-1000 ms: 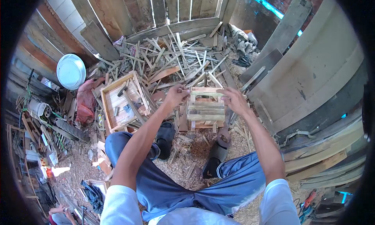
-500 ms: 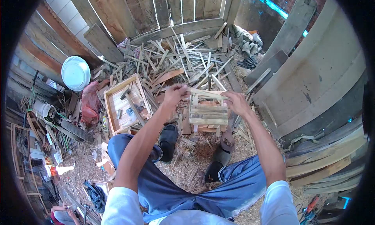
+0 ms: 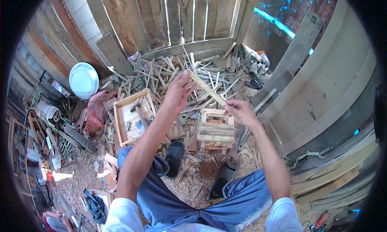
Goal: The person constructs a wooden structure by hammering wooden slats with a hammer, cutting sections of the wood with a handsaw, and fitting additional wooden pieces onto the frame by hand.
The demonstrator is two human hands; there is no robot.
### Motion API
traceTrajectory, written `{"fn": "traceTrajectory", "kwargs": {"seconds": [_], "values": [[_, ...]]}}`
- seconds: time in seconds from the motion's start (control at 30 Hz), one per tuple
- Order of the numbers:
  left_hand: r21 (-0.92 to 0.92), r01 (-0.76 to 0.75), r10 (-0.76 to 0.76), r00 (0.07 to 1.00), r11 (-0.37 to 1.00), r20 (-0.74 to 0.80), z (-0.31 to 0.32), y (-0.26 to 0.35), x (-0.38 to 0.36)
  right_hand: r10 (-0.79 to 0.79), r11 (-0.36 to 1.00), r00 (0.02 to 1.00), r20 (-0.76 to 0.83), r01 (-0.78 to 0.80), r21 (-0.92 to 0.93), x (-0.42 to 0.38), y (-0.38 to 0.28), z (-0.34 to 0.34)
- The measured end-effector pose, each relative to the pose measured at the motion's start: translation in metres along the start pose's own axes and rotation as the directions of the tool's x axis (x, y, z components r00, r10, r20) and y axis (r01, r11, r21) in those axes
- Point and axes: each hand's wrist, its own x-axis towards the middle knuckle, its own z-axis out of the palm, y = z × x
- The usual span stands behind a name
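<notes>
A thin wooden slat (image 3: 207,88) is held slantwise above the ground, its far end up and to the left. My left hand (image 3: 180,92) has its fingertips at that upper end, the other fingers loosely curled. At the lower end, my right hand (image 3: 240,112) pinches the slat between thumb and fingers. Just below stands a small slatted wooden box (image 3: 216,133), with several slats across its near part and an opening toward the back. The slat is apart from the box.
On the left lies a shallow wooden tray (image 3: 117,117) holding a hammer (image 3: 136,106). Scrap sticks (image 3: 161,73) are heaped against the plank wall. A pale basin (image 3: 84,80) leans at the left, large boards (image 3: 322,83) at the right. Another person (image 3: 57,220) is at lower left.
The slat has been lifted from over the box and tilted, its left end rising. My left hand has moved up; my right hand keeps its end. The view has shifted slightly.
</notes>
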Motion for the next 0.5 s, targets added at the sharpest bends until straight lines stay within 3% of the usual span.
{"fn": "traceTrajectory", "kwargs": {"seconds": [0.13,0.17,0.23,0.3,0.5], "values": [[0.025,-0.057,0.054,0.991,0.998,0.122,0.001,0.018,0.002,0.023,0.983,0.982,0.186,-0.056,0.174,-0.006,-0.019,-0.005],[0.015,-0.088,0.084,0.978,0.996,0.191,0.001,0.024,0.003,0.019,0.984,0.983,0.184,-0.051,0.17,-0.006,-0.025,-0.008],[0.016,-0.118,0.113,0.977,0.993,0.181,0.015,0.035,-0.002,-0.014,0.977,0.983,0.181,-0.024,0.211,-0.007,-0.04,-0.013],[0.006,-0.196,0.182,0.924,0.981,0.336,0.019,0.042,0.002,-0.045,0.979,0.982,0.183,0.007,0.205,-0.007,-0.046,-0.014],[-0.077,-0.259,0.266,0.853,0.963,0.449,0.032,0.059,0.014,-0.084,0.955,0.976,0.203,0.02,0.296,-0.01,-0.072,-0.014]]}}
